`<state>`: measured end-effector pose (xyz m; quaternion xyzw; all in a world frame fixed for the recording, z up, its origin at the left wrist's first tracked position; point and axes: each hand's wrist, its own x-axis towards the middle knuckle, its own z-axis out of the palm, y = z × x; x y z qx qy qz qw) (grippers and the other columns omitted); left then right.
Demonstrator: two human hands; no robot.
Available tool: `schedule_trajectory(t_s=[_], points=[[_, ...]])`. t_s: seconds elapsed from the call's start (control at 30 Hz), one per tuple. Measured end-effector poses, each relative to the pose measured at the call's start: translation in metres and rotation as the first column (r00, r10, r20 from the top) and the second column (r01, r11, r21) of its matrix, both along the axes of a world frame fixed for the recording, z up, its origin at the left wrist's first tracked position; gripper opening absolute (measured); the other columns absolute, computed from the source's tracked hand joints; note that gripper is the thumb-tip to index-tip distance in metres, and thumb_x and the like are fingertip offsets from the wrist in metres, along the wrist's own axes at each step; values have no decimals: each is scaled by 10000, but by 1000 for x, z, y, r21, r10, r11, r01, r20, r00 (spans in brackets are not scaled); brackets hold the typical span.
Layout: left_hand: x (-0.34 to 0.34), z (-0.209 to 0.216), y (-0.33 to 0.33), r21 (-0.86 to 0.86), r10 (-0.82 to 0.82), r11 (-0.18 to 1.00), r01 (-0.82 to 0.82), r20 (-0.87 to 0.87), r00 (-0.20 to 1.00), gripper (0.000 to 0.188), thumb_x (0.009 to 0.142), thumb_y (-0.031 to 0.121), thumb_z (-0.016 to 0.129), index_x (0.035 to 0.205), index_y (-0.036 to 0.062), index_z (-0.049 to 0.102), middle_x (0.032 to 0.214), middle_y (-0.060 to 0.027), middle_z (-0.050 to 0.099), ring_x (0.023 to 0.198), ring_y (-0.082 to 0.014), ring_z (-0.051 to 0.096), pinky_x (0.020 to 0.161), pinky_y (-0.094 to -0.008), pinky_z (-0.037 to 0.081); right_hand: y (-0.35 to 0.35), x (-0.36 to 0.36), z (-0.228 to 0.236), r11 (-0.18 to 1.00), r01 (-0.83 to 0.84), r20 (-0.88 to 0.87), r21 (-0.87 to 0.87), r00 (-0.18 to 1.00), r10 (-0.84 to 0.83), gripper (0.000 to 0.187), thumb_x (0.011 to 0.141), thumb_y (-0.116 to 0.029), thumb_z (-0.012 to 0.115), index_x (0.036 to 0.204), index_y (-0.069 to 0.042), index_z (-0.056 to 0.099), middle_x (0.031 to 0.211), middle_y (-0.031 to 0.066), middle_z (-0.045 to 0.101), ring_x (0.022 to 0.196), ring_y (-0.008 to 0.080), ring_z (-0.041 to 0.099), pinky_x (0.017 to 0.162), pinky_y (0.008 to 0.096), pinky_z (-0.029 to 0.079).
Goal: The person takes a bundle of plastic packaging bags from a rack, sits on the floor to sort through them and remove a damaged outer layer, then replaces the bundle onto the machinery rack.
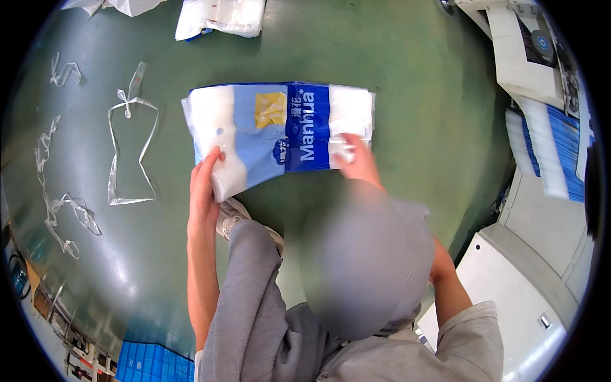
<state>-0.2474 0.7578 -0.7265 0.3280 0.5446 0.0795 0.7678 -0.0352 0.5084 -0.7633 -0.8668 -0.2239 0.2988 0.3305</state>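
Observation:
A thick stack of flat plastic packaging bags (254, 153), printed in dark blue, light blue and white with a yellow patch, lies spread sideways in front of my legs. My left hand (205, 188) grips its near left edge, with fingers on the white film and the corner bent a little upward. At the near right part, my right hand (358, 159) pinches the white film between bent fingers, slightly blurred. Some loose clear film stands out past the stack's left and right ends. The stack's underside is hidden.
On the green floor (420, 76) lie a knotted white strap loop (111, 159) and crumpled white straps (43, 165). Another stack of bags (223, 18) lies at the far side. A pale machine (522, 70) with blue-and-white bags (557, 153) stands right. Blue crates (149, 364) are at lower left.

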Motion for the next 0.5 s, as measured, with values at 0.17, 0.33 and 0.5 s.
schedule_trajectory(t_s=[0.17, 0.33, 0.5], points=[[5, 11, -7, 48, -70, 996, 69, 22, 997, 293, 881, 327, 654, 928, 43, 601, 922, -44, 587, 833, -126, 556, 728, -272, 450, -52, 50, -27, 958, 221, -377, -183, 884, -276, 591, 799, -277, 726, 1258, 19, 503, 1263, 167, 542, 1111, 227, 550, 894, 339, 464], [12, 44, 0, 114, -5, 993, 8, -34, 999, 273, 855, 312, 690, 896, 50, 626, 887, -50, 599, 793, -124, 568, 692, -264, 451, -59, 52, -37, 933, 307, -138, -191, 932, -335, 582, 770, -293, 759, 1217, 1, 532, 1183, 150, 576, 1090, 213, 547, 868, 322, 472], [-6, 96, 12, 233, 219, 951, -202, -49, 974, 358, 834, 234, 713, 1048, -32, 603, 929, -103, 633, 840, -194, 632, 760, -319, 513, -49, 45, -38, 946, 324, 120, -30, 940, -318, 531, 794, -264, 742, 1206, -4, 532, 1139, 141, 594, 1060, 207, 563, 841, 323, 485]])
